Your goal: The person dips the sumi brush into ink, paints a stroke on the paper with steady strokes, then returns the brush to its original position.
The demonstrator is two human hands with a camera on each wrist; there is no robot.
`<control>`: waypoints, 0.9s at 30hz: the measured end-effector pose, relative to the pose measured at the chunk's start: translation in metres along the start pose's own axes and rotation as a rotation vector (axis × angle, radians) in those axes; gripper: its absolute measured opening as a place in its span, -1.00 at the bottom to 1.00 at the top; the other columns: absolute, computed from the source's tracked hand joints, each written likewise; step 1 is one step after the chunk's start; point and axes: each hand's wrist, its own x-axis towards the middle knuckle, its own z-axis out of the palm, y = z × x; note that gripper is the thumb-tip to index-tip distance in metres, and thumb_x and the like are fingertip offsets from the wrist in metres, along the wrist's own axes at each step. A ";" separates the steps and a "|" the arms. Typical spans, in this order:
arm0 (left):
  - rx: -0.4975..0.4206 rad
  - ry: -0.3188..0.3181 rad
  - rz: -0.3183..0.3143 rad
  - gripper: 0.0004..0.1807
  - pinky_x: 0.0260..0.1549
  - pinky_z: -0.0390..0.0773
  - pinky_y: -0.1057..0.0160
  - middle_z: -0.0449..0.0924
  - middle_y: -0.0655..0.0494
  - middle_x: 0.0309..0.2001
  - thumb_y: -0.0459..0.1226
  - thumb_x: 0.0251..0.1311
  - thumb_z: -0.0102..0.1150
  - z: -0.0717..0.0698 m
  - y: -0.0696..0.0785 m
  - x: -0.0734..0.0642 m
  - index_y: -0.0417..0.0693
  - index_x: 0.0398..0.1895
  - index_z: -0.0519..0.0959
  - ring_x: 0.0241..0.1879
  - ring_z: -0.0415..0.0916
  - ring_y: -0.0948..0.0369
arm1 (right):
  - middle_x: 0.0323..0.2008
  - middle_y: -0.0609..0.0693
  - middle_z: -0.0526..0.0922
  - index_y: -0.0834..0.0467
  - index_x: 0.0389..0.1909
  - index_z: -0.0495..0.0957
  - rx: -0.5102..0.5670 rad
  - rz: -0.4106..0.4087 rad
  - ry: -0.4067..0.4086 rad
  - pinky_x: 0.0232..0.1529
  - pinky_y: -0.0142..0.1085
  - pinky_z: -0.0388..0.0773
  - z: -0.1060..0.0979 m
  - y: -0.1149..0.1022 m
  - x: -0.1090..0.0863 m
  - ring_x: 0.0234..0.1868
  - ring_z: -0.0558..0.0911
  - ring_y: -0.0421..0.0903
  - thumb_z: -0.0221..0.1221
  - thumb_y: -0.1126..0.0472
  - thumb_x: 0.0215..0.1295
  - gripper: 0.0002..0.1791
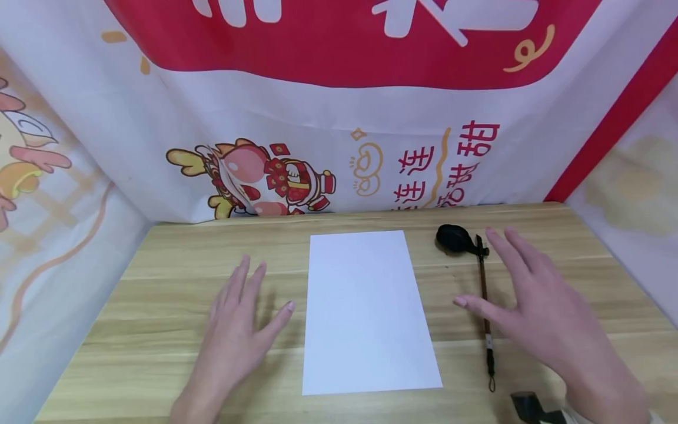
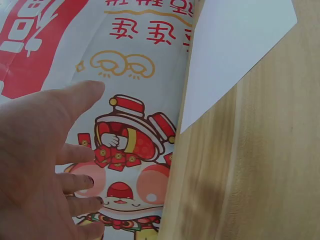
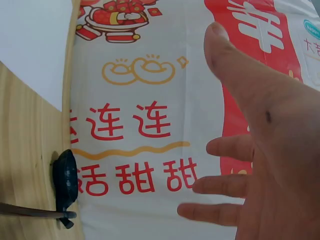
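A blank white sheet of paper [image 1: 368,312] lies on the wooden table between the two hands. To its left is my left hand [image 1: 238,330], fingers spread and holding nothing; the left wrist view shows the same bare palm [image 2: 30,160]. On the paper's right, a writing brush [image 1: 484,300] with a brown shaft and a looped cord end lies with its upper end against a small black ink dish [image 1: 454,238]. My right hand [image 1: 551,318] is spread beside the brush, its thumb overlapping the shaft in the head view. Nothing is in that hand.
A printed cloth [image 1: 328,135] with red and white patterns hangs behind the table's back edge and along both sides. The wooden table [image 1: 159,318] has light grain. A black strap piece [image 1: 529,406] shows at the right wrist.
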 end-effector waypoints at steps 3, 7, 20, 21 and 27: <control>-0.110 -0.001 -0.020 -0.02 0.52 0.09 -0.52 -0.16 0.03 0.80 0.24 0.44 0.25 0.002 -0.001 0.002 0.02 0.74 0.13 0.70 -0.03 -0.30 | 0.67 0.37 0.14 -0.01 0.75 0.06 0.066 -0.042 0.037 0.18 0.63 0.33 0.002 0.005 0.002 0.52 0.30 0.54 0.50 -0.35 0.17 0.26; -0.265 0.013 -0.033 -0.08 0.54 0.21 -0.40 0.05 0.01 0.75 0.14 0.43 0.34 0.005 -0.003 0.005 0.03 0.70 0.20 0.68 0.12 -0.23 | 0.61 0.36 0.27 0.03 0.69 0.20 0.141 -0.087 0.096 0.18 0.56 0.42 0.004 0.014 0.005 0.42 0.44 0.51 0.56 -0.18 0.18 0.14; -0.731 -0.069 -0.207 -0.24 0.42 0.55 0.07 0.52 -0.02 0.50 -0.06 0.33 0.50 0.021 -0.021 0.013 0.08 0.54 0.42 0.48 0.51 -0.01 | 0.06 0.14 0.75 0.09 0.33 0.65 0.407 -0.128 0.241 -0.09 -0.80 0.49 0.023 0.038 0.008 0.07 0.48 -0.67 0.62 0.31 0.09 -0.28; -0.761 -0.070 -0.206 -0.26 0.38 0.58 0.15 0.54 -0.02 0.48 -0.08 0.33 0.50 0.023 -0.023 0.013 0.05 0.53 0.43 0.46 0.53 0.01 | 0.05 0.12 0.76 0.09 0.31 0.66 0.414 -0.122 0.242 -0.10 -0.78 0.51 0.024 0.039 0.008 0.06 0.50 -0.66 0.61 0.32 0.10 -0.31; -0.920 -0.068 -0.198 -0.34 0.20 0.63 0.42 0.62 -0.10 0.39 -0.24 0.34 0.47 0.039 -0.034 0.014 -0.12 0.47 0.47 0.29 0.64 0.16 | -0.01 -0.32 0.74 0.04 0.26 0.70 0.488 -0.037 0.217 -0.13 -0.69 0.61 0.032 0.048 0.007 -0.01 0.64 -0.58 0.56 0.29 0.21 -0.43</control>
